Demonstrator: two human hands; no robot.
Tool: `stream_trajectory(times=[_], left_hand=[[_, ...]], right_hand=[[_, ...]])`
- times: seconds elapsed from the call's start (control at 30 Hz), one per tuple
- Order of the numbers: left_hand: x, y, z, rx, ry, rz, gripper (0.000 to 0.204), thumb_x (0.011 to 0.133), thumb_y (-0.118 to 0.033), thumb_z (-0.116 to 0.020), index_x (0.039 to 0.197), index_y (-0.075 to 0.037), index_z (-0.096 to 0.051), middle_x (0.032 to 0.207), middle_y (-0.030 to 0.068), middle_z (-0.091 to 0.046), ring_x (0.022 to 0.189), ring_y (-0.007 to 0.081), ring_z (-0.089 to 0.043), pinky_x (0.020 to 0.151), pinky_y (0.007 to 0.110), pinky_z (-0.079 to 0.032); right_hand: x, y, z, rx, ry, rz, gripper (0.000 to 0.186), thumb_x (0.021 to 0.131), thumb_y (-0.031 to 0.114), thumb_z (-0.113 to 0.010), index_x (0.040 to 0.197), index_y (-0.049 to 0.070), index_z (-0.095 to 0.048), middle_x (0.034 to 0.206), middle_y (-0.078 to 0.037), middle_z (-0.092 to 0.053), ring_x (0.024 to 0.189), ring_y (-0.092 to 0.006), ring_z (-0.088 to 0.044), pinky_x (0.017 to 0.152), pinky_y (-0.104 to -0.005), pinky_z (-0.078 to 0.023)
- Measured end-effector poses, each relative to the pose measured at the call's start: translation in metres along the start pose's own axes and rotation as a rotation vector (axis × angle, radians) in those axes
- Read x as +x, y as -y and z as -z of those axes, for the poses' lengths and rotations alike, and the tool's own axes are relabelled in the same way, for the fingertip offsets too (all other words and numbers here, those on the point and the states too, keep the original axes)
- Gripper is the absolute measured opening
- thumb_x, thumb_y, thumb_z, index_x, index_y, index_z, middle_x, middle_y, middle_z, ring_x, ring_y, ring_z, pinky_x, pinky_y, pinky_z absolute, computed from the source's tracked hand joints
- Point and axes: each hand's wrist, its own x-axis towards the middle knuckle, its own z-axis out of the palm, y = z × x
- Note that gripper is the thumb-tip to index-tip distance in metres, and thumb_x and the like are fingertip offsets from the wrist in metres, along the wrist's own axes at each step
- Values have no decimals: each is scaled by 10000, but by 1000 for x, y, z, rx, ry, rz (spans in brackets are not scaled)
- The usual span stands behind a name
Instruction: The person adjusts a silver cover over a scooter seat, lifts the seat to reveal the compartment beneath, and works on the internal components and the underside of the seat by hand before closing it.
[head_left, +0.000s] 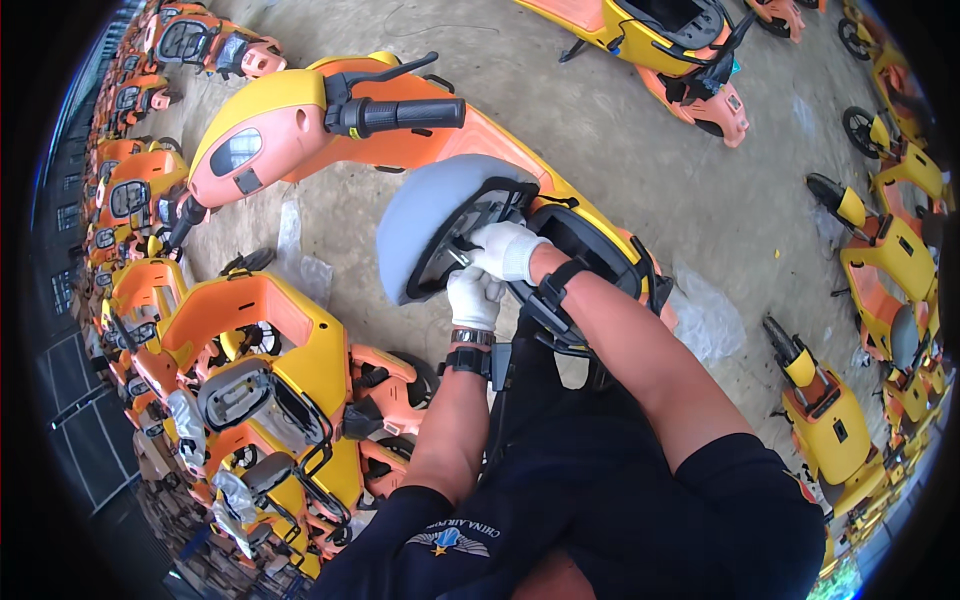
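Observation:
A grey scooter seat (420,215) is tipped up, its black-rimmed underside facing my hands. In a white glove, my left hand (474,299) is closed beside the lower edge of that underside. My right hand (507,250), also gloved in white, has its fingers curled in against the seat's inner side. Close to the fingertips of both hands shows a small metal piece (458,257); what exactly they grip is too small to make out. Under my right forearm lies the open black storage bin (575,240) of the yellow and orange scooter (480,140).
The scooter's black handlebar grip (410,115) and yellow front cover (265,105) stand at the upper left. Another yellow scooter body (315,350) is close on my left. More scooters (835,425) line the right. Clear plastic sheeting (705,310) lies on the concrete floor.

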Motion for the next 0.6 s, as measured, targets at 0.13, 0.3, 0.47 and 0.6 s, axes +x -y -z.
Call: stream_trajectory(times=[0.13, 0.3, 0.47, 0.6], left_hand=[[5, -8, 8, -25, -56, 7, 253, 911, -112, -543, 662, -70, -522, 457, -14, -366, 341, 113, -294, 368, 285, -221], [-9, -12, 16, 164, 133, 3, 288, 972, -209, -549, 708, -97, -518, 475, -56, -299, 357, 86, -237, 375, 263, -202], [-10, -16, 18, 276, 137, -5, 288, 958, -180, -571, 691, -88, -509, 465, -58, -309, 345, 82, -243, 365, 270, -201], [-10, -16, 14, 335, 87, -16, 254, 943, -166, -594, 721, -49, -558, 467, -58, -330, 346, 76, -241, 364, 265, -189]], right_hand=[[-6, 7, -9, 299, -32, -22, 249, 895, 241, -517, 949, 34, -646, 916, -153, -684, 852, -319, -656, 742, -430, -510], [-42, -8, -11, 1201, -198, -95, 148, 954, 192, -552, 966, 61, -620, 772, 27, -580, 668, -70, -549, 589, -205, -452], [-38, -26, -9, 1688, -332, -12, 149, 991, 190, -496, 994, 59, -567, 940, -82, -620, 856, -194, -618, 771, -358, -512], [-28, -15, 7, 1658, -415, -128, 167, 989, 219, -489, 988, 63, -548, 855, -89, -604, 818, -201, -617, 751, -362, -507]])
